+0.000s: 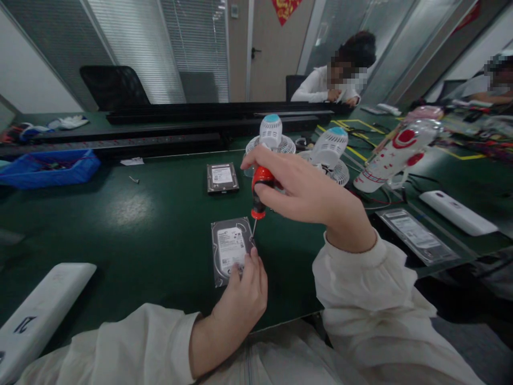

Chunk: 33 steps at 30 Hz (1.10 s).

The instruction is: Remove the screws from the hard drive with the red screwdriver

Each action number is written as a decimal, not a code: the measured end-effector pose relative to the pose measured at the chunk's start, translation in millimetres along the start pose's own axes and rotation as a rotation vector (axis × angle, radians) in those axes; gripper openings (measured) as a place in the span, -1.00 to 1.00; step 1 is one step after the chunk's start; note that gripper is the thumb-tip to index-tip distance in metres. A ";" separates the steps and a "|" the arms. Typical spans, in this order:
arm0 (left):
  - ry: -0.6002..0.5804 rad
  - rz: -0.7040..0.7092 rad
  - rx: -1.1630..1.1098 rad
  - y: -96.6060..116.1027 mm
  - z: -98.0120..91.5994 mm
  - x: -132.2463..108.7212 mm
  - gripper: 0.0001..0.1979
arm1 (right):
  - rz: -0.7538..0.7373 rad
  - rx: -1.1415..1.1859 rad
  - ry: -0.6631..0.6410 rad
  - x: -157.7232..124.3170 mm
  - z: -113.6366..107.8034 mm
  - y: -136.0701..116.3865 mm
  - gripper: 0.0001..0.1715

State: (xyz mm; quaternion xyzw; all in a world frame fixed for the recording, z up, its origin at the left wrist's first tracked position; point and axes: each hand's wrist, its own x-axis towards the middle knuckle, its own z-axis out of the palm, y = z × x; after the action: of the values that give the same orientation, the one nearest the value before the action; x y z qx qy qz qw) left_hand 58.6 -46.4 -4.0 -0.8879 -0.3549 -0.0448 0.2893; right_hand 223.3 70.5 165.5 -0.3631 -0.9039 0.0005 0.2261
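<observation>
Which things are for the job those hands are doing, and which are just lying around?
For the job:
- screwdriver, in the right hand
- near drive, touched by the left hand
- perhaps far drive

Probably just lying about:
- bottle
- fans
- blue tray

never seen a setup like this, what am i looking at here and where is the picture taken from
There is no machine here: these are a person's own bare hands. The one picture comes from a camera worn on that person's head, looking forward and down.

The right hand grips a red-and-black screwdriver, with its shaft pointing down to the right edge of a hard drive. The left hand rests on that same drive, fingertips close to the screwdriver's tip.

Around them on the dark green table lie a second hard drive farther away, two white fans with blue tops, a blue tray to the left and a decorated bottle to the right. Beyond, another person sits in white sleeves.
</observation>
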 end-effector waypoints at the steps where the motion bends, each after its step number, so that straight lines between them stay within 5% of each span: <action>1: 0.003 -0.002 -0.002 0.2 0.1 0.0 -0.54 | 0.024 -0.029 0.011 0.4 0.5 -0.3 -0.63; 5: 0.015 -0.013 -0.013 0.8 0.0 0.0 -0.54 | 0.122 -0.194 0.051 1.3 1.1 -2.2 -0.48; 11: 0.043 -0.008 -0.019 -0.7 -1.6 1.6 -0.54 | 0.011 -0.007 0.006 -0.6 -0.4 -0.6 -0.60; 17: 0.046 -0.007 -0.010 -1.0 -2.5 1.8 -0.54 | 0.147 -0.215 0.036 0.3 1.1 -2.9 -0.45; 24: 0.041 -0.011 0.004 -0.7 -1.6 1.6 -0.56 | -0.037 0.036 0.014 0.4 1.3 3.2 -0.65; 27: 0.036 -0.008 -0.001 -0.1 -1.5 1.8 -0.57 | -0.007 -0.055 0.048 2.9 4.5 0.8 -0.75; 31: 0.001 -0.006 -0.001 1.1 -1.8 1.0 -0.55 | 0.101 -0.235 0.081 2.7 3.0 -3.4 -0.54; 33: -0.007 -0.007 -0.012 1.5 -2.0 0.5 -0.54 | 0.083 -0.176 0.051 1.2 0.8 -3.9 -0.63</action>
State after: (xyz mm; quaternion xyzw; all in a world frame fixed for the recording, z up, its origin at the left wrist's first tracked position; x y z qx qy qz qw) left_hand 60.2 -48.1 -2.9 -0.8885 -0.3586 -0.0450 0.2826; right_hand 219.7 68.5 165.8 -0.4186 -0.8786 -0.0785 0.2159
